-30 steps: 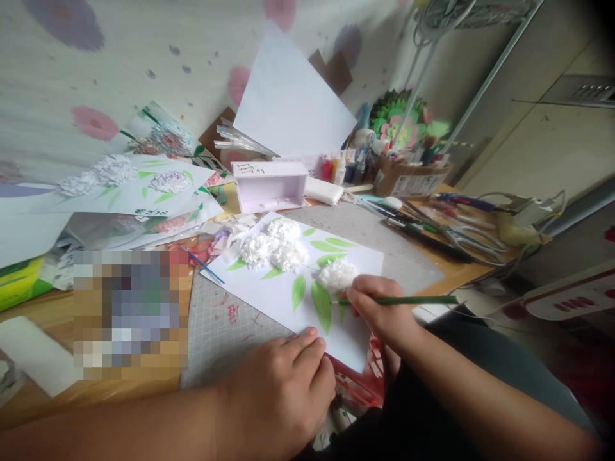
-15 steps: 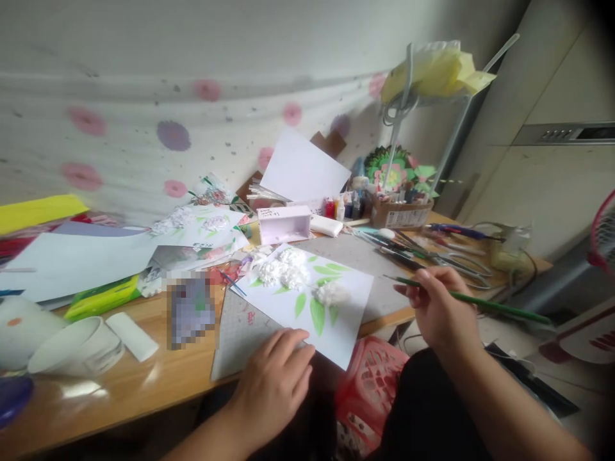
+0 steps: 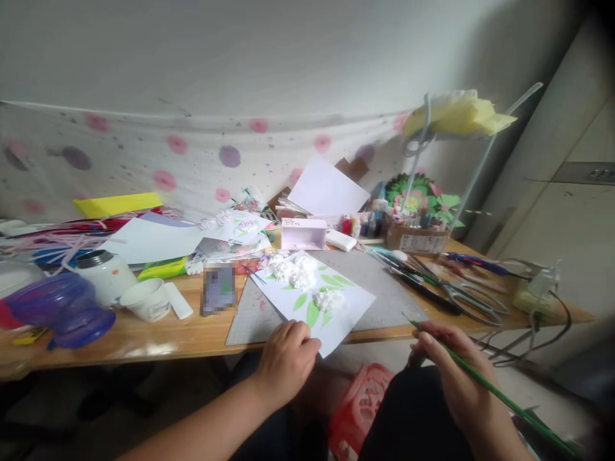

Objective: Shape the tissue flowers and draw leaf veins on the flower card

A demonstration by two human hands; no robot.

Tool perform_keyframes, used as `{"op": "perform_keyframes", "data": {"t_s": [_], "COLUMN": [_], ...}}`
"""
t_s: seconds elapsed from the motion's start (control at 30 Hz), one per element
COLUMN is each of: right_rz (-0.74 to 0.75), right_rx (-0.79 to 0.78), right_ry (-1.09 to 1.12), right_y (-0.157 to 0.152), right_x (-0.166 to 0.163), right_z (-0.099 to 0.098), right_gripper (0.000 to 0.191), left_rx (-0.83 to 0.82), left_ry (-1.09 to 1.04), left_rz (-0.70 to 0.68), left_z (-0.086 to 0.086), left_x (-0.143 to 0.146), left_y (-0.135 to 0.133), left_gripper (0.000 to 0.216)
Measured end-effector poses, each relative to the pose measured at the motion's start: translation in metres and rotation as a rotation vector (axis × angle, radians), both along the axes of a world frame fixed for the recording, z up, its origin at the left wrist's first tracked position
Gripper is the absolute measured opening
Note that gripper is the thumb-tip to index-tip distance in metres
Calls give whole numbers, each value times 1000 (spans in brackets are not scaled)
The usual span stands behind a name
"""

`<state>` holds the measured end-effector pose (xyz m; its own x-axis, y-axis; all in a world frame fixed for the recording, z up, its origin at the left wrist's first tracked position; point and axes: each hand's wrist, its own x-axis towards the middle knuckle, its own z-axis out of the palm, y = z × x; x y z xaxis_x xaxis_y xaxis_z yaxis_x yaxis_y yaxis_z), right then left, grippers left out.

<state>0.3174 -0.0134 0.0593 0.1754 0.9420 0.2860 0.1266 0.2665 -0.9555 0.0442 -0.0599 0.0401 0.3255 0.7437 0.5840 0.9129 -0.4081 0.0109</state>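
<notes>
A white sheet of paper (image 3: 344,325) carries green painted leaves (image 3: 300,301) and raised white crumpled flowers (image 3: 302,274). It lies on a grey cutting mat (image 3: 394,301), one corner jutting past the table's front edge. My left hand (image 3: 288,355) is closed at the sheet's near edge, its fingers curled over the paper. In my right hand (image 3: 456,362) I hold a thin green paintbrush (image 3: 504,397), off to the right of the sheet and in front of the table. The brush tip points up and left, apart from the paper.
Scissors (image 3: 468,299) and other tools lie at the right. A small open pink box (image 3: 303,237) and paint bottles (image 3: 354,226) stand behind the sheet. A blurred-out phone-like item (image 3: 218,290), a white cup (image 3: 147,299) and a purple plastic thing (image 3: 67,314) sit left. Below is a red stool (image 3: 358,410).
My left hand has closed from loosely spread fingers onto the paper's edge. My right hand has lowered with the paintbrush, away from the sheet. The camera view has tilted up and turned left.
</notes>
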Motion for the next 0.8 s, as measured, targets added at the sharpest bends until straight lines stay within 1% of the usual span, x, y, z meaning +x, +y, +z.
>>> {"op": "perform_keyframes", "data": {"t_s": [0.07, 0.13, 0.2, 0.33, 0.4, 0.47, 0.53, 0.57, 0.6, 0.7, 0.77, 0.8], "right_rz": [48, 117, 159, 206, 278, 430, 598, 638, 634, 511, 481, 458], "right_rx": [-24, -28, -8, 153, 276, 410, 523, 559, 584, 651, 681, 693], "right_ry": [-18, -56, -155, -496, -642, -776, -930, -1006, -1072, -1181, -1183, -1138], "right_y": [-2, -2, -1, 3, 8, 16, 27, 33, 39, 53, 55, 55], "right_x": [4, 6, 5, -1, -4, -7, -7, -6, -4, 4, 12, 15], "right_z": [-4, -8, -11, -11, -8, -6, -7, -9, -12, -23, -31, -35], "right_gripper": [36, 37, 35, 22, 21, 31, 50, 54, 53, 28, 21, 20], "left_rx": [-4, -23, -47, -87, -88, -77, -66, -61, -59, -64, -82, -96], "left_ry": [-37, -78, -136, -290, -337, -356, -372, -385, -402, -458, -486, -499], "left_rz": [-21, -70, -116, -159, -202, -260, -296, -305, -307, -312, -330, -339], "left_z": [-3, -5, -8, -9, -7, -4, -1, 0, 1, -1, -4, -5], "left_x": [-11, -21, -27, -26, -21, -16, -13, -13, -13, -16, -18, -18], "left_y": [-10, -21, -31, -45, -50, -53, -55, -56, -56, -55, -55, -54], "left_gripper": [16, 17, 16, 15, 15, 16, 15, 15, 15, 15, 15, 14]}}
